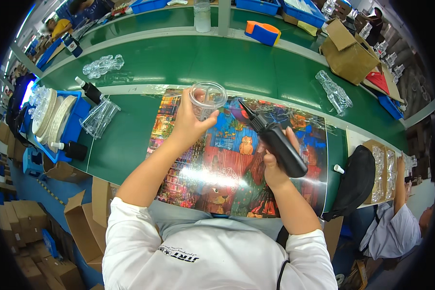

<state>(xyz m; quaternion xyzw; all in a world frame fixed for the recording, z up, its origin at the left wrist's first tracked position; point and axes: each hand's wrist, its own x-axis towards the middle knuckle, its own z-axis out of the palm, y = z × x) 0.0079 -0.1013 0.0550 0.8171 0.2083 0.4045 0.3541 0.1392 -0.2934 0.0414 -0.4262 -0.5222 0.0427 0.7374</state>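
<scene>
Clear, round-rimmed plastic vessel sits in the person's left hand, thumb and fingers curled around its side, its wide ring facing up. Just to the right of that grip, the right hand wraps around a black plastic squeeze bottle with a tapered nozzle; the nozzle tip points toward the vessel, near it but apart. Beneath both grips lies a glossy, multicoloured printed sheet on a green work table.

Left of the left-hand grip, a clear, flared plastic piece lies on its side, near a black bottle with a white nozzle; farther left, a blue plastic bin holds cream-coloured rolls. To the right of the right-hand grip are a small white cap and a black fabric bag. Beyond both grips, a clear, knobbly plastic piece lies toward the right.
</scene>
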